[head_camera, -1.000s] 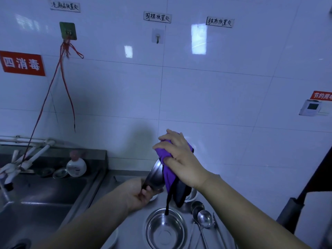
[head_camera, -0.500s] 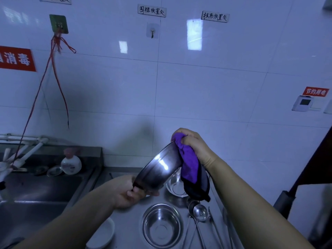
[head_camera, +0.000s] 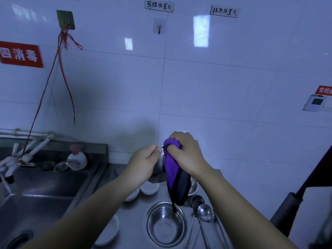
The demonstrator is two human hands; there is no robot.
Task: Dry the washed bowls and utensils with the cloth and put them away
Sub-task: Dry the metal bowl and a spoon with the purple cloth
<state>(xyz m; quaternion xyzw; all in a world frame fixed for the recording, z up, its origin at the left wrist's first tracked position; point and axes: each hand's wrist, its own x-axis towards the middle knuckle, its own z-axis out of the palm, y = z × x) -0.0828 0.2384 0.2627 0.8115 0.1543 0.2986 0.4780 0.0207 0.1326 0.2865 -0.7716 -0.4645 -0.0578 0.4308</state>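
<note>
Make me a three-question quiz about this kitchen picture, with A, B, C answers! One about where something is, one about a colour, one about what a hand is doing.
1. Where is the empty steel bowl?
A. On the counter under the hanging cloth
B. Inside the sink
C. On a wall hook

2. What colour is the cloth?
A. Yellow
B. Purple
C. White

3. What is the right hand doing?
A. Resting flat on the counter
B. Turning a tap
C. Gripping the cloth

Answers: 1 A, the cloth's tail dangles over it on the counter; 2 B, its upper part is bright purple; 3 C, the fingers curl round the bunched cloth.
</note>
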